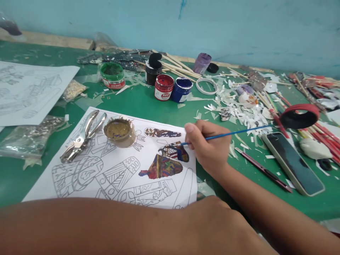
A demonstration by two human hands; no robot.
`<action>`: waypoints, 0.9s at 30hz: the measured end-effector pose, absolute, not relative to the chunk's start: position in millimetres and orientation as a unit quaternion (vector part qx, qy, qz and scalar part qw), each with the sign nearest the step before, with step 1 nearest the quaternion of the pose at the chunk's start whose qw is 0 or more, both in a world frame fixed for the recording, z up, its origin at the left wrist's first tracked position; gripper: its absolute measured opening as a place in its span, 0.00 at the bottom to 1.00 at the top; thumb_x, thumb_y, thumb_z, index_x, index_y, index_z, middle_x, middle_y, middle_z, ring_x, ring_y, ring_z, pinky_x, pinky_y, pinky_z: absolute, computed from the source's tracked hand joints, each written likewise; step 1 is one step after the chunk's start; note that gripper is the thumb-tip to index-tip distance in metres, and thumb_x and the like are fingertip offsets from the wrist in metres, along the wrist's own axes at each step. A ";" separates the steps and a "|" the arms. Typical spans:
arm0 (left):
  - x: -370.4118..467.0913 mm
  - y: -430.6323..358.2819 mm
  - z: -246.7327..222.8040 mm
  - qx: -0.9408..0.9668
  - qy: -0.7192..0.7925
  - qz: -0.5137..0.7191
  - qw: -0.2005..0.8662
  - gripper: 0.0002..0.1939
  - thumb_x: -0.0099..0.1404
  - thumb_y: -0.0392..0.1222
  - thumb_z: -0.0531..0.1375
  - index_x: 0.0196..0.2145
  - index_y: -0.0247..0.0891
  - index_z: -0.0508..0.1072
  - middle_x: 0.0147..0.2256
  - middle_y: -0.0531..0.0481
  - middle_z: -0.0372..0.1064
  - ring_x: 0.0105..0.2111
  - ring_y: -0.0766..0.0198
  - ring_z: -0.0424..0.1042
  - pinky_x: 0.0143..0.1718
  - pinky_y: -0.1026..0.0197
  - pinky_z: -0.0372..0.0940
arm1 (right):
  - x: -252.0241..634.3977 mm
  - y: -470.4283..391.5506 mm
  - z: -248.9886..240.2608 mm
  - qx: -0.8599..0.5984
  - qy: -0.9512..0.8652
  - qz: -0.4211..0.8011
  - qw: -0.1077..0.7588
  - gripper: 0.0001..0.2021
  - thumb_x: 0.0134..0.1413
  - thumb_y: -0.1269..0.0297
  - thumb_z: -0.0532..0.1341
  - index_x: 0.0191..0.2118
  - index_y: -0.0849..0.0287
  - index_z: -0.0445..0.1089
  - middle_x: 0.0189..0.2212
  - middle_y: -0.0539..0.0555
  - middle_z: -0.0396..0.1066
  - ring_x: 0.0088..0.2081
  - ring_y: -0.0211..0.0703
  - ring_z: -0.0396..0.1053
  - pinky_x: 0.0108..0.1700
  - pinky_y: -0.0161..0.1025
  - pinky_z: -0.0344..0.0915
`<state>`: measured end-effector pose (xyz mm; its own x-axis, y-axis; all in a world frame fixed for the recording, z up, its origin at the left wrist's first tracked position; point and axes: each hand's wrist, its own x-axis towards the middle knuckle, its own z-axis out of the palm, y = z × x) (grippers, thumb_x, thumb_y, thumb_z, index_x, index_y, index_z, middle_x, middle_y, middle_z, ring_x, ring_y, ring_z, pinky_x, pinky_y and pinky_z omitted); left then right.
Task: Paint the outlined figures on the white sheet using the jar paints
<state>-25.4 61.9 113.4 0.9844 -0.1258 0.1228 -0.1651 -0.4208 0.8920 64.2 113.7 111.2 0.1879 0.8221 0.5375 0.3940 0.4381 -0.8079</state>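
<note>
My right hand [209, 145] pinches a thin blue paintbrush [236, 131]. Its tip touches a partly coloured figure [175, 151] on a white sheet of line drawings [79, 141]. Below that figure lies a shape painted red, blue and brown [162, 166], and above it a narrow painted one [163, 132]. My left forearm crosses the front of the view, and the back of my left hand [217, 223] shows near the sheet's lower right corner, its fingers hidden. A jar of murky brownish liquid [120, 132] and a metal hole punch [82, 136] stand on the sheet.
Beyond the sheet are open paint jars: green [113, 76], red [164, 87], blue [182, 89] and black [153, 72]. A phone [293, 163], a craft knife [262, 170] and a tape roll [300, 116] lie right, near paper scraps [247, 109]. Another drawing sheet [34, 92] lies left.
</note>
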 end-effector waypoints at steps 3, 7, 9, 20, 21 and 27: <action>-25.2 60.6 110.0 0.839 -0.091 0.021 0.536 0.13 0.73 0.48 0.53 0.38 0.40 0.75 0.33 0.61 0.73 0.25 0.73 0.65 0.18 0.65 0.46 | 62.1 112.2 106.9 -0.524 -0.610 0.174 0.569 0.24 0.59 0.63 0.63 0.14 0.56 0.54 0.11 0.44 0.56 0.15 0.30 0.55 0.20 0.33 0.52; -23.8 62.3 114.7 0.850 -0.069 -0.014 0.522 0.15 0.73 0.51 0.53 0.36 0.40 0.73 0.30 0.61 0.71 0.25 0.72 0.64 0.18 0.63 0.46 | 60.9 111.7 105.0 -0.523 -0.612 0.163 0.571 0.24 0.58 0.64 0.63 0.14 0.57 0.54 0.10 0.44 0.56 0.15 0.29 0.53 0.19 0.32 0.49; -23.4 63.1 116.8 0.851 -0.071 -0.014 0.520 0.15 0.73 0.51 0.52 0.36 0.41 0.73 0.31 0.61 0.71 0.26 0.72 0.64 0.18 0.63 0.45 | 60.4 112.3 104.6 -0.525 -0.616 0.169 0.562 0.24 0.57 0.64 0.63 0.14 0.57 0.54 0.10 0.44 0.56 0.15 0.29 0.52 0.19 0.32 0.49; -26.0 59.7 111.3 0.849 -0.079 0.016 0.522 0.16 0.74 0.51 0.51 0.35 0.40 0.71 0.29 0.60 0.69 0.24 0.72 0.62 0.19 0.62 0.43 | 61.6 113.5 99.4 -0.519 -0.626 0.160 0.559 0.24 0.57 0.66 0.63 0.14 0.58 0.53 0.11 0.43 0.54 0.16 0.28 0.49 0.18 0.31 0.46; -26.0 59.5 111.3 0.850 -0.075 0.012 0.521 0.16 0.74 0.51 0.51 0.35 0.41 0.72 0.30 0.60 0.69 0.24 0.72 0.62 0.19 0.62 0.43 | 61.8 113.4 99.7 -0.519 -0.625 0.159 0.560 0.24 0.57 0.67 0.62 0.14 0.58 0.53 0.11 0.43 0.53 0.16 0.27 0.49 0.18 0.31 0.46; -24.7 61.3 116.1 0.855 -0.074 -0.022 0.513 0.15 0.74 0.52 0.52 0.37 0.41 0.72 0.31 0.61 0.70 0.26 0.72 0.62 0.21 0.63 0.45 | 61.5 112.9 102.3 -0.525 -0.629 0.163 0.550 0.24 0.57 0.66 0.62 0.14 0.58 0.53 0.11 0.44 0.54 0.16 0.28 0.50 0.18 0.31 0.47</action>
<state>-24.7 61.3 116.1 0.9882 -0.1483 0.0381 -0.1035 -0.4632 0.8802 61.5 112.9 102.3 0.1565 0.8395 0.5203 0.4813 0.3952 -0.7824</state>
